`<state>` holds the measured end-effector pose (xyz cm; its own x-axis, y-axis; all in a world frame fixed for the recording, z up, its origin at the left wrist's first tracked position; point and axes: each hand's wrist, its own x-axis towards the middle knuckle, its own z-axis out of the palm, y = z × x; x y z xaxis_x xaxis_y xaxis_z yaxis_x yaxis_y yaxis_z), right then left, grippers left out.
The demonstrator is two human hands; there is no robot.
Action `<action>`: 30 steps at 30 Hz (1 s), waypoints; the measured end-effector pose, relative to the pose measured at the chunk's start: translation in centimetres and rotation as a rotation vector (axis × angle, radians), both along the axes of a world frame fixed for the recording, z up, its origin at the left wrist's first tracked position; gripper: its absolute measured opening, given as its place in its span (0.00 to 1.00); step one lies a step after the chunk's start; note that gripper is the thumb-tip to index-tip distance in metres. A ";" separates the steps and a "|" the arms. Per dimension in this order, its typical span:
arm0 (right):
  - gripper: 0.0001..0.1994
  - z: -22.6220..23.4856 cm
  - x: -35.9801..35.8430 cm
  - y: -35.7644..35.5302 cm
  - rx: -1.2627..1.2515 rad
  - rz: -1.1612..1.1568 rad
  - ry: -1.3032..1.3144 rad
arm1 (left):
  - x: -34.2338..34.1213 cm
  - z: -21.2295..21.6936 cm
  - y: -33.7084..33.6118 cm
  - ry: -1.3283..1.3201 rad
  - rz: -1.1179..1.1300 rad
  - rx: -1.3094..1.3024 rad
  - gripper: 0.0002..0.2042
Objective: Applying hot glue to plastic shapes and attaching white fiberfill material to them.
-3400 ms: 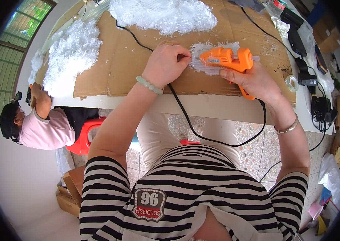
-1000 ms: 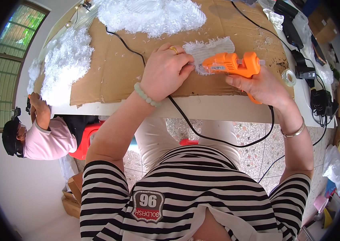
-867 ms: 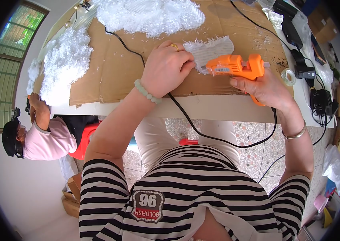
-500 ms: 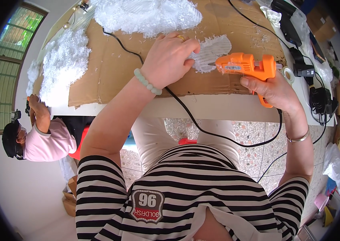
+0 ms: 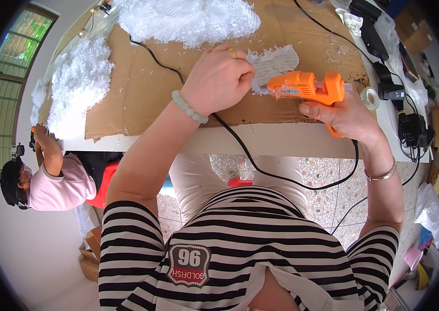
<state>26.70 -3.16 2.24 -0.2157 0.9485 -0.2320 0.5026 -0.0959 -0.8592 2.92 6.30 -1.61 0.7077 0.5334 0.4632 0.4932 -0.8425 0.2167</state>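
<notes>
My right hand (image 5: 342, 115) is wrapped round the grip of an orange glue gun (image 5: 302, 86). A glue stick pokes out of its back end, and its nozzle points left, close to the fingers of my left hand (image 5: 219, 78). That hand is closed, its fingers curled down at the left end of a flat white piece with frayed edges (image 5: 277, 60). Whatever sits between those fingertips is hidden. The white piece lies on a brown cardboard sheet (image 5: 152, 101). From the gun's grip a black cord (image 5: 261, 165) loops below the table edge and back up under my left wrist.
Big heaps of white shredded fringe (image 5: 188, 20) lie at the far side and on the left (image 5: 77, 88). On the right are a tape roll (image 5: 369, 98), black adapters (image 5: 412, 129) and cables. Another person (image 5: 61, 181) works at the table's left end.
My right hand has brought the glue gun a little left, its nozzle nearer my left fingers. The left hand's fingers have curled in more tightly.
</notes>
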 end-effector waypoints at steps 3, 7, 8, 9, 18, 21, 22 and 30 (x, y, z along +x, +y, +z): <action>0.17 0.0 -0.1 0.1 0.000 0.016 0.005 | 0.0 0.1 -0.1 0.011 0.024 -0.029 0.03; 0.14 0.0 -0.3 0.2 0.054 0.035 -0.015 | 0.2 0.6 -0.6 0.018 0.030 0.015 0.03; 0.14 0.1 -0.4 0.2 0.053 0.036 -0.020 | 0.2 0.8 -0.8 0.031 0.042 0.033 0.04; 0.15 0.1 -0.4 0.1 0.030 0.024 0.006 | 0.2 0.8 -0.9 0.043 0.055 0.051 0.05; 0.17 0.0 -0.2 -0.5 -0.006 -0.007 -0.111 | 0.1 0.3 -1.0 0.022 0.057 0.097 0.06; 0.17 0.0 0.0 -0.7 -0.027 -0.029 -0.120 | 0.1 0.3 -1.0 0.024 0.056 0.096 0.05; 0.18 0.0 0.1 -0.8 -0.045 -0.046 -0.109 | 0.1 0.2 -1.0 0.020 0.058 0.094 0.05; 0.17 -0.1 0.4 -1.5 0.055 -0.101 -0.108 | -0.1 -0.3 -0.7 -0.058 0.022 0.099 0.05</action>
<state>27.08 -4.63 2.11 -0.0956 0.9761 -0.1953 0.5824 -0.1043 -0.8062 2.78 5.62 -1.94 0.6668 0.4980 0.5544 0.5005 -0.8505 0.1620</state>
